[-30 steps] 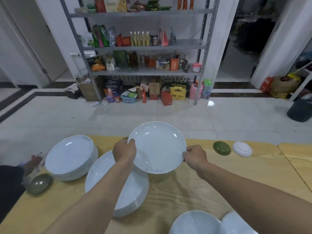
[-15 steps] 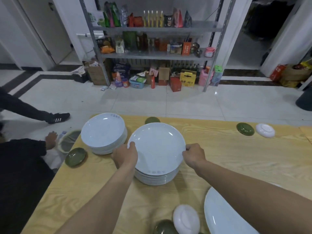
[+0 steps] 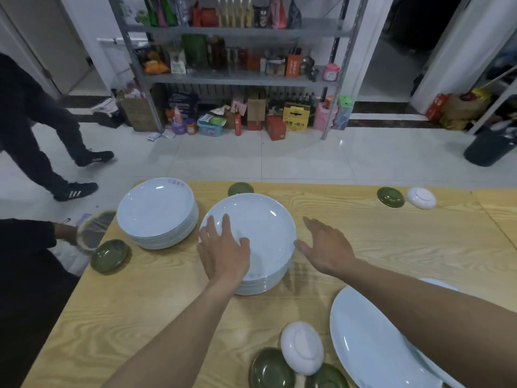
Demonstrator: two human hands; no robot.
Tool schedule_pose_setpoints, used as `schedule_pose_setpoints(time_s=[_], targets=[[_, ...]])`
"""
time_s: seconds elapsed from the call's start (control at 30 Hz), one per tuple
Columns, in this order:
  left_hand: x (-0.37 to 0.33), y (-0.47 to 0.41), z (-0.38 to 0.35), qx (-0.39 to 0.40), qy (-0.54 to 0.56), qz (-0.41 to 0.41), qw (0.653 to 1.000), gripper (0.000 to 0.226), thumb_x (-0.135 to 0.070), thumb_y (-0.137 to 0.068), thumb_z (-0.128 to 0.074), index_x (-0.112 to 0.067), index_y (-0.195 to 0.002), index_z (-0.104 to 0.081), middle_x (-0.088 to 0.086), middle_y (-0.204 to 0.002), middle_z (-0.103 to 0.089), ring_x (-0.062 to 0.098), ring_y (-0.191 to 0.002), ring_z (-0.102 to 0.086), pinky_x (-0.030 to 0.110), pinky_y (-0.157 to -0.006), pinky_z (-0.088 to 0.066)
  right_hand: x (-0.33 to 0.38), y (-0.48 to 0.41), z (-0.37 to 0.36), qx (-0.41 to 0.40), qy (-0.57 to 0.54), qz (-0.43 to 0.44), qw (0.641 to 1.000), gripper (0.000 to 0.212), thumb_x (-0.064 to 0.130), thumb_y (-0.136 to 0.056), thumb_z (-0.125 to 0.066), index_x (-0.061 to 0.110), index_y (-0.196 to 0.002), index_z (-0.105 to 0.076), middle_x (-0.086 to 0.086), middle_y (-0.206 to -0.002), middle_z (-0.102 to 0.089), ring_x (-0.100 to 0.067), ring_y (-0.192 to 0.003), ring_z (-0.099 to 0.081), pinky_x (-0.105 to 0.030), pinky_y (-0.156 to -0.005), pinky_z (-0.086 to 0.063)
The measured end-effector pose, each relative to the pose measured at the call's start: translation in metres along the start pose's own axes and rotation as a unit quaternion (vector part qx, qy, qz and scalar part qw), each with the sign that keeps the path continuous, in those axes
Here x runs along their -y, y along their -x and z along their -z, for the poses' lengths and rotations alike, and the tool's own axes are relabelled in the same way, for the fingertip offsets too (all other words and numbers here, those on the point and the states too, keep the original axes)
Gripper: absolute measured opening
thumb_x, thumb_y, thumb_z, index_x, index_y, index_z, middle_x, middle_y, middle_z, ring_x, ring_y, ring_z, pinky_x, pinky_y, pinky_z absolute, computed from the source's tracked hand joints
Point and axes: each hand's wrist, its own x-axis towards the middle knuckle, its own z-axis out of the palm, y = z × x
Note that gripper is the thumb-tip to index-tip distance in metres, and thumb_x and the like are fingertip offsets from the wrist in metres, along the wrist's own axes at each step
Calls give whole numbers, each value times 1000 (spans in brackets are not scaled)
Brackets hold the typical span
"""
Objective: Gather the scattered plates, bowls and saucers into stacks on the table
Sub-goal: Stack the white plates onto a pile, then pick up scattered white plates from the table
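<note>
Two plate stacks (image 3: 265, 228), five green saucers (image 3: 110, 256) — left hand (image 3: 223, 253) flat, right hand (image 3: 327, 247) spread.

Storeroom — metal shelving (image 3: 237, 77) of packaged goods, boxes (image 3: 275, 127) on tiles.

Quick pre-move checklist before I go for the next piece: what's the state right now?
1. Top plate seated on centre stack: ok.
2. Left hand free: not ok, rests flat on that plate.
3. Right hand empty: ok, open beside the stack.
4. Left green saucer clear of table edge: not ok, right at it.
5. All pieces gathered: not ok, far green saucer and white saucer lie loose.
</note>
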Motion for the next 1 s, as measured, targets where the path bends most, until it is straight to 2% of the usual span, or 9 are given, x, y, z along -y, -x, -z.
schedule_pose_setpoints(time_s=[0.1,0.23,0.3,0.4,0.57,0.7,0.8,0.9,1.0], targets=[[-38,21,-8,42,-61,-125,989,68,-41,-96,-41,-31,-155,-8,2,-163,4,28,-146,-7,41,-115,-20,-36,13,9,7,147,36,989,76,64,-96,-27,28,-157,2,-8,-164,-2,-24,-151,-6,-50,-120,-9],[-92,63,-30,73,-111,-253,958,72,-47,-97,-36,-34,-154,6,4,-162,20,29,-150,7,45,-118,-14,-93,46,23,2,233,7,972,95,77,-70,8,33,-155,10,-12,-163,11,-29,-151,2,-60,-116,-8],[-116,85,-44,91,-123,-292,944,74,-50,-97,-35,-35,-154,10,4,-160,25,29,-149,13,47,-118,-11,-124,65,26,8,237,-22,971,100,77,-63,13,34,-154,12,-12,-163,14,-30,-151,2,-61,-115,-9],[-146,120,-64,118,-144,-322,928,75,-53,-98,-34,-35,-153,14,4,-159,29,30,-149,18,49,-119,-9,-172,93,28,11,222,-57,973,97,80,-67,10,36,-153,14,-11,-163,16,-29,-151,3,-60,-115,-8],[-187,178,-98,158,-159,-323,920,73,-50,-99,-35,-35,-153,11,2,-158,30,29,-149,18,49,-119,-8,-250,133,25,33,193,-81,977,84,74,-91,-24,34,-154,12,-11,-163,15,-30,-151,3,-60,-117,-9],[-205,218,-128,175,-160,-318,918,71,-48,-100,-33,-35,-153,12,2,-156,34,27,-148,21,46,-120,-2,-304,151,19,53,180,-93,978,84,74,-90,-25,33,-155,11,-11,-163,14,-30,-151,1,-59,-117,-10],[-215,241,-149,200,-157,-281,925,72,-48,-100,-35,-36,-153,12,4,-159,29,27,-150,15,44,-120,-9,-333,158,15,64,129,-118,983,86,72,-91,-31,32,-156,7,-10,-164,7,-30,-150,-8,-54,-116,-16],[-224,258,-164,249,-98,-164,950,72,-49,-96,-41,-34,-155,-1,8,-162,-1,28,-146,-15,41,-111,-28,-353,156,8,56,-57,-219,973,88,64,-89,-50,26,-156,-7,-12,-160,-16,-32,-141,-31,-47,-109,-36],[-231,260,-177,292,61,29,954,76,-45,-92,-53,-27,-154,-14,11,-147,-30,29,-131,-40,42,-102,-42,-368,143,0,33,-270,-350,896,86,49,-85,-67,12,-150,-26,-15,-146,-39,-34,-128,-47,-39,-93,-47]])
